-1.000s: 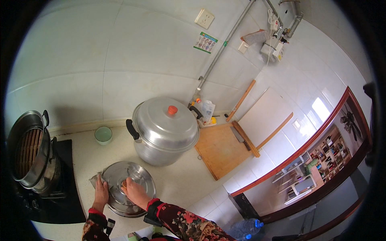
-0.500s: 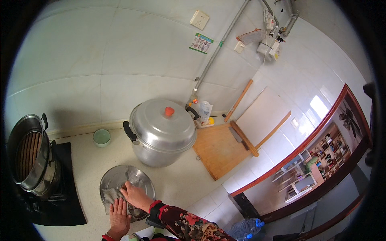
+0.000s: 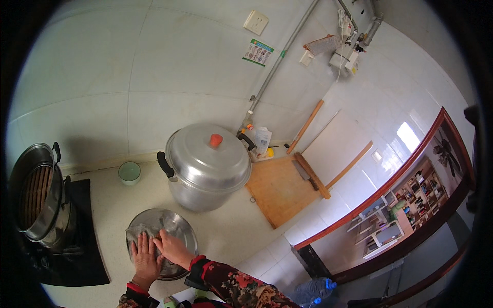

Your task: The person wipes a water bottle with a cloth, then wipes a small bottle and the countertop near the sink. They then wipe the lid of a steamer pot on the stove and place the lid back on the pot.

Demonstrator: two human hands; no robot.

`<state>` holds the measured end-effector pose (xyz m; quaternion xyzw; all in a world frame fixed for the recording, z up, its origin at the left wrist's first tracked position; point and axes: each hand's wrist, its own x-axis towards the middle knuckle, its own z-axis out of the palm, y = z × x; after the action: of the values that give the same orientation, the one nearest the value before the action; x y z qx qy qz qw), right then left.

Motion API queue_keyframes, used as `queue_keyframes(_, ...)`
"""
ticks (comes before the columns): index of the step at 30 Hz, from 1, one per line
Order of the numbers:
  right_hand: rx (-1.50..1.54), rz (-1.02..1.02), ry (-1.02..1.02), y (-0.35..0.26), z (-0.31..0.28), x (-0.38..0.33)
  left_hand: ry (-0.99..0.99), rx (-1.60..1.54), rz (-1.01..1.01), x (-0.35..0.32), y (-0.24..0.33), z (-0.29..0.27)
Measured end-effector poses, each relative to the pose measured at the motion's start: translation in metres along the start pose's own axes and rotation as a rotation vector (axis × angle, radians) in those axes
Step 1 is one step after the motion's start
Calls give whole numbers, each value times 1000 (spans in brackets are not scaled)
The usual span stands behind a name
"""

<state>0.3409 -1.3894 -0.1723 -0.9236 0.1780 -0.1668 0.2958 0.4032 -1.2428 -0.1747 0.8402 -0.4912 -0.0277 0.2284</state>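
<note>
A round, shiny metal lid (image 3: 179,226) lies on the counter in front of me. My left hand (image 3: 146,259) rests flat on a thin grey cloth (image 3: 139,230), pressing it against the lid's left part with outstretched fingers. At the lid's middle, my right hand (image 3: 173,247) is closed, with the thumb raised; its fingers hide the part of the lid they grip. Just beyond stands a large aluminium pot (image 3: 205,169) with its own domed lid, red knob and black side handles.
A pale green bowl (image 3: 129,173) sits near the wall. At far left a steamer pot (image 3: 38,197) stands on a black stove (image 3: 95,251). Right of the big pot lies a wooden cutting board (image 3: 275,192) with a cleaver (image 3: 303,171). Water bottles (image 3: 313,291) are at lower right.
My left hand and the cloth have slid away from me, up the lid's left side. My right hand stays at the lid's middle.
</note>
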Motion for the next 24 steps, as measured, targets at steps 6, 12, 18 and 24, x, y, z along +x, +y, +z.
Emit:
queue_keyframes(6,11,32,-90,-11,-10,-1,-114,66,46,-23,8,6)
queue_keyframes(12,27,-2,-27,-4,0,-3,-85,-10,-15,5,-7,-1)
queue_keyframes(18,15,-15,11,-11,-5,-1,-55,62,-100,45,-28,-4)
queue_keyframes(24,-13,29,-35,-14,-5,2,-10,21,-243,72,-55,10)
